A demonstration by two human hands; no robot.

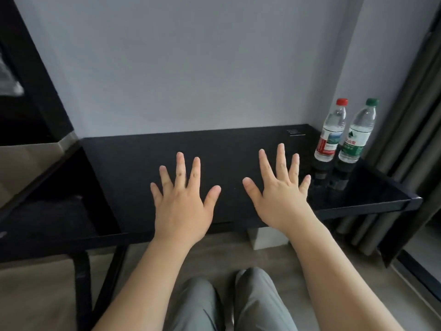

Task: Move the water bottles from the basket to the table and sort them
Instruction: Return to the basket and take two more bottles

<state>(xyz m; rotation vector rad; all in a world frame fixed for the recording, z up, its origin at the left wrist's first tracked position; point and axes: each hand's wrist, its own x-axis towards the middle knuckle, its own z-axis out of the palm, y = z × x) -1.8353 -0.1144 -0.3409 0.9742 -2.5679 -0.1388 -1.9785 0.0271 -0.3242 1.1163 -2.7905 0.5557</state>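
The left hand [181, 206] is held palm down over the near middle of the tabletop [133, 168]. Its fingers [180, 170] are straight and spread wide, and nothing is gripped. Whether the palm rests on the surface or hovers just above it cannot be settled from this view.

The right hand [281, 199] is found just beside it, towards the right of the near edge. It is likewise flat and fully spread, and it holds nothing. The posture is judged to be a resting or ready pose, with both hands kept free for carrying.

Two water bottles are recorded upright at the far right corner of the tabletop, well apart from both hands. The red-capped bottle [330, 132] stands on the left and the green-capped bottle [356, 134] on the right. They stand side by side, very close or touching. Both are clear plastic and appear full, with caps screwed on. One label is red and white, the other green and white, and both bottles are mirrored in the glossy dark surface.

The placement is judged deliberate: the pair is set by cap colour and tucked into the corner so that the middle is left available. No basket is seen, so the number of bottles outstanding cannot be told.

A grey curtain [405, 115] hangs beyond the right edge.
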